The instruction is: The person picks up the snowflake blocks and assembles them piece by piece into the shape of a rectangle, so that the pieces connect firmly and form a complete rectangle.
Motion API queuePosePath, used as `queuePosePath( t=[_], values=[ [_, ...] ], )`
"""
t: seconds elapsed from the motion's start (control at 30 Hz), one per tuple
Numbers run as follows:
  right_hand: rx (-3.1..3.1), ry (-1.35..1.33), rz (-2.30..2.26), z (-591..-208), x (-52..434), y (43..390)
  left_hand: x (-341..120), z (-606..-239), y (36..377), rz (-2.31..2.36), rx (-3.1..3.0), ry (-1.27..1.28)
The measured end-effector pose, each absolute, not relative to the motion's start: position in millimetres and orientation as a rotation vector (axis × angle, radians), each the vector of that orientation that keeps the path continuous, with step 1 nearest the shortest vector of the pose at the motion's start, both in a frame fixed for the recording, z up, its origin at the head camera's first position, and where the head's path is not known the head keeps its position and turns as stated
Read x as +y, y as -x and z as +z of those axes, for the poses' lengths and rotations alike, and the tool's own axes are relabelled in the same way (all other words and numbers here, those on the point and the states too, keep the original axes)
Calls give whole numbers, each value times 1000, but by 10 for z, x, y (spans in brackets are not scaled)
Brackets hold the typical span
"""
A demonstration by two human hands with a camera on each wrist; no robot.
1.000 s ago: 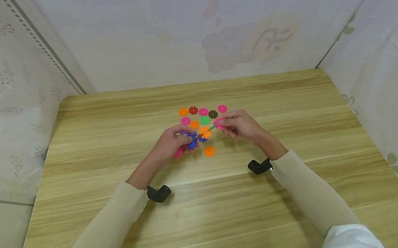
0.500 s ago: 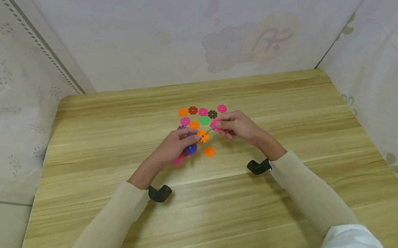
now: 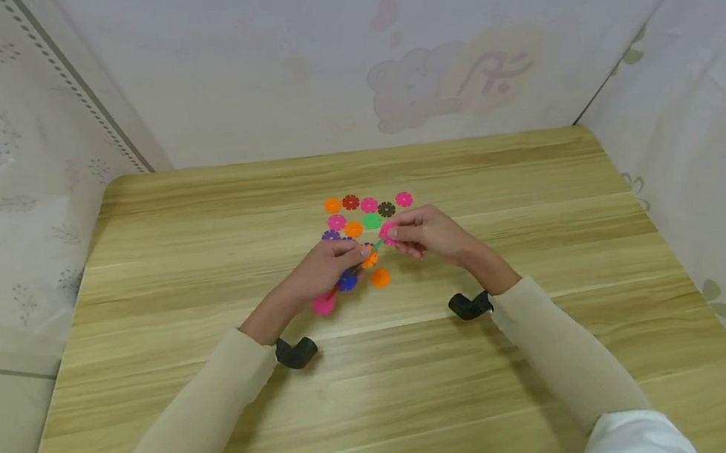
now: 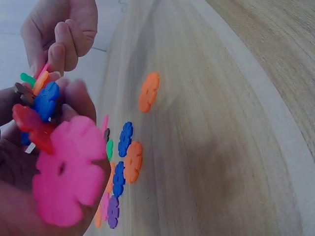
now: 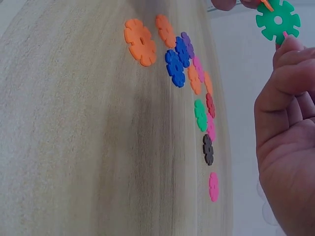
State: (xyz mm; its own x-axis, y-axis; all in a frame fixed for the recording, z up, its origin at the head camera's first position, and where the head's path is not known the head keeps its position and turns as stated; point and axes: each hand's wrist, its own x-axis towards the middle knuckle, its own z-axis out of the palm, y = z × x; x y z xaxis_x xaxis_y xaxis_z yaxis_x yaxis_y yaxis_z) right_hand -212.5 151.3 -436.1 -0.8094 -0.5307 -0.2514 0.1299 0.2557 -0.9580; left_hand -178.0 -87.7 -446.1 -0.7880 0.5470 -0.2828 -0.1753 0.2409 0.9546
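A chain of notched plastic flower discs, slotted together edge to edge, spans between both hands above the table. My left hand (image 3: 324, 270) grips its middle. From under that hand stick out a blue disc (image 3: 347, 281) and, at the near end, a pink disc (image 4: 69, 172) joined to a red disc (image 4: 32, 125). Past the left fingertips come an orange disc (image 3: 369, 258) and a green disc (image 5: 291, 22). My right hand (image 3: 434, 233) pinches the pink disc (image 3: 387, 233) at the far end, whose edge meets the green one. The left fingers partly hide the middle discs.
Several loose discs lie flat on the wooden table (image 3: 201, 222) behind the hands, among them a brown disc (image 3: 386, 209) and a green disc (image 5: 200, 115). One orange disc (image 3: 380, 278) lies nearer, between the hands. Patterned sheets (image 3: 251, 67) stand around the table's back and sides.
The left hand has shifted slightly nearer, and the chain's near pink end has swung down and left. The right hand has moved a little left with its pink disc.
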Motion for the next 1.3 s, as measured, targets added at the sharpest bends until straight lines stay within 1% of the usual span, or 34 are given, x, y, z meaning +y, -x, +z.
queuePosePath(
  t=[0.23, 0.5, 0.9, 1.3],
  values=[
    [1971, 377, -1591, -4381, 1488, 2136, -841, -4446, 1774, 1624, 1922, -265],
    [2009, 419, -1563, -4314, 1456, 2156, -855, -4397, 1779, 1636, 1921, -256],
    [1975, 343, -1632, -4256, 1419, 2189, -878, -4404, 1795, 1723, 1821, -198],
    [1970, 325, -1694, -4263, 1459, 2201, -916, -4394, 1771, 1759, 1826, -155]
  ],
)
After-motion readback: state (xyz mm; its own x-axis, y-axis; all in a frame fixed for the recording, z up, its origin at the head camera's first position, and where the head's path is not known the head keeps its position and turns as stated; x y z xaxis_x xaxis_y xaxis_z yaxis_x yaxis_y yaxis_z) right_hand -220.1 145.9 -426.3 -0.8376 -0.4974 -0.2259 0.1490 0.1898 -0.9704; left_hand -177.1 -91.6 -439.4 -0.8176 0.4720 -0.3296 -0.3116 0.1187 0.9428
